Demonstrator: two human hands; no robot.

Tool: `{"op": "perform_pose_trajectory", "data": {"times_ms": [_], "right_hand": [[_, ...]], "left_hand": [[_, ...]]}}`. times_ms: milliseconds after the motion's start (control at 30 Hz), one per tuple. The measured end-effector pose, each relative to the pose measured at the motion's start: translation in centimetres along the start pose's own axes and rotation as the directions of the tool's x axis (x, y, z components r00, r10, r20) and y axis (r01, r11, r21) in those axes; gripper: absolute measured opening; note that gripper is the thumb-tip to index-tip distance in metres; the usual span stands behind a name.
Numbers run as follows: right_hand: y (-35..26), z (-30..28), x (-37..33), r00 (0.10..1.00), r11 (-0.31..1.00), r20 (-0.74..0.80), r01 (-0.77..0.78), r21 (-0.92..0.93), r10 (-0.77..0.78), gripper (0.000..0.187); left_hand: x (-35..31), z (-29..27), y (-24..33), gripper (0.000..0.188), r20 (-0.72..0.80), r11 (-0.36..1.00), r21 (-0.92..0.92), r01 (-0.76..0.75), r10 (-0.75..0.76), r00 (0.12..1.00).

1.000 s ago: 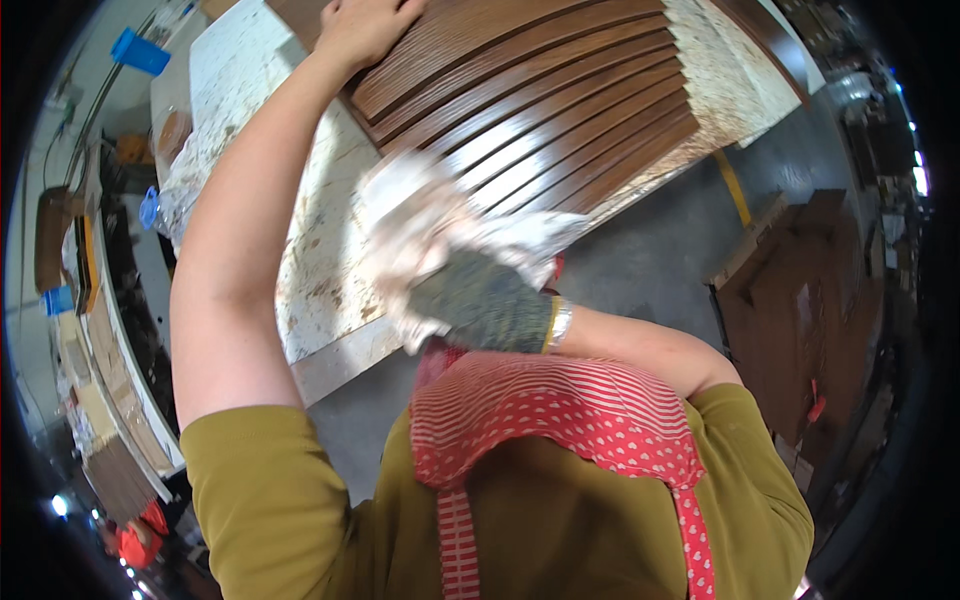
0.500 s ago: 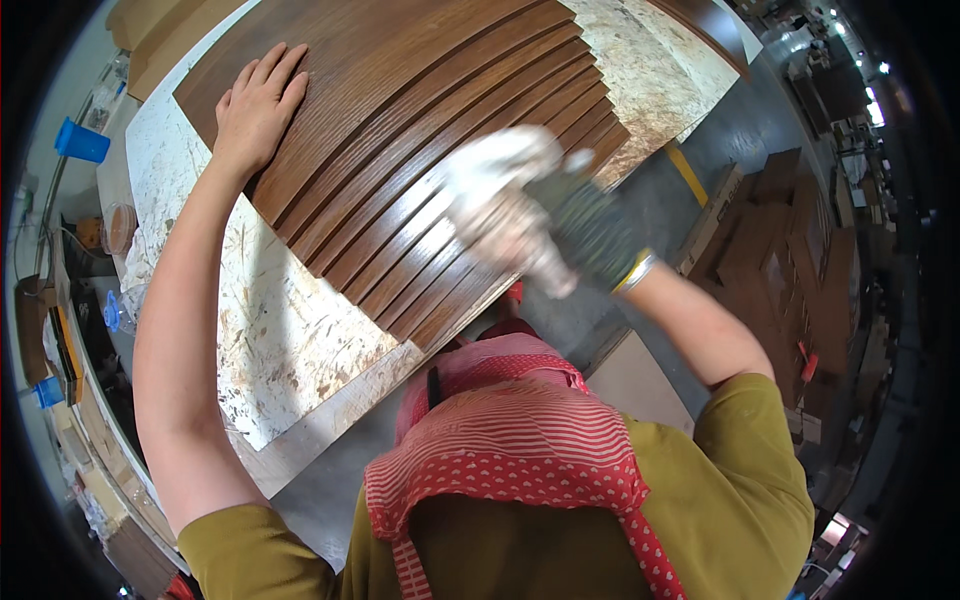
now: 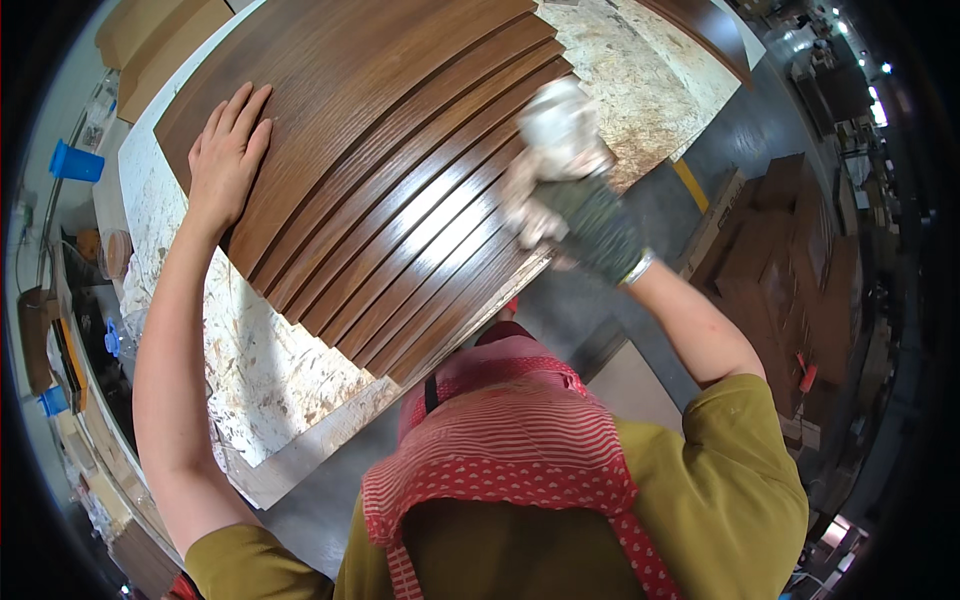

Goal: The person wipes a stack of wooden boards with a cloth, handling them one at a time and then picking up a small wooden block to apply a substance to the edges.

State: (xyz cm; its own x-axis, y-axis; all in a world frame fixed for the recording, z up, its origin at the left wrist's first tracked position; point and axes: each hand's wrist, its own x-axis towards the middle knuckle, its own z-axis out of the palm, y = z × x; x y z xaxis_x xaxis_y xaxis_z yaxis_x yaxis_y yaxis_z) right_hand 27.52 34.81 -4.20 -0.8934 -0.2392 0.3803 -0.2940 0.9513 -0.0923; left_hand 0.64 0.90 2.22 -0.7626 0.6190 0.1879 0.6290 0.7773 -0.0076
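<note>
A staggered stack of dark brown wood-grain boards lies on the work table, its layers showing as long stepped strips toward me. My bare left hand rests flat on the top board near its left edge, fingers stretched out. At the right ends of the strips is my right hand, in a dark grey-green glove. It grips a bunched white rag against the boards. Motion blurs the rag and the gloved fingers. Light glares off the middle strips.
The pale, stain-marked table top shows on both sides of the stack. A blue cup hangs at the far left. Brown boards are stacked on the right beyond the grey floor. A cardboard box stands at the back left.
My right hand and the rag have swept right and away from me, toward the strips' right ends. The boards and my left hand sit slightly farther left and lower in view.
</note>
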Motion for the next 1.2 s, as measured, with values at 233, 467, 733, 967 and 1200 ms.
{"op": "perform_pose_trajectory", "data": {"times_ms": [233,467,733,967,1200], "right_hand": [[13.5,-5.3,-4.4,0.836,0.834,-0.012,-0.548,-0.066,0.549,0.038],[3.1,-1.9,-2.3,0.976,0.987,0.159,-0.139,-0.079,0.150,0.054],[6.8,-5.3,-2.5,0.981,0.980,0.025,-0.193,-0.047,0.195,0.052],[10.3,-5.3,-3.2,0.888,0.934,0.291,-0.328,-0.141,0.356,0.054],[1.6,-0.2,-3.7,0.781,0.657,0.033,-0.547,0.519,0.624,0.039]], "left_hand": [[1.0,0.3,0.6,0.048,0.019,1.000,-0.019,-0.020,0.020,1.000],[0.2,-0.1,-0.4,0.047,0.001,0.999,-0.029,-0.030,0.030,1.000],[-0.3,-0.3,-0.2,0.046,0.008,0.998,-0.048,-0.031,0.032,0.999],[-0.2,0.7,-0.8,0.046,-0.033,0.997,-0.051,-0.063,0.061,0.998],[0.6,1.2,-0.8,0.047,-0.103,0.996,-0.048,-0.071,0.066,0.993]]}}
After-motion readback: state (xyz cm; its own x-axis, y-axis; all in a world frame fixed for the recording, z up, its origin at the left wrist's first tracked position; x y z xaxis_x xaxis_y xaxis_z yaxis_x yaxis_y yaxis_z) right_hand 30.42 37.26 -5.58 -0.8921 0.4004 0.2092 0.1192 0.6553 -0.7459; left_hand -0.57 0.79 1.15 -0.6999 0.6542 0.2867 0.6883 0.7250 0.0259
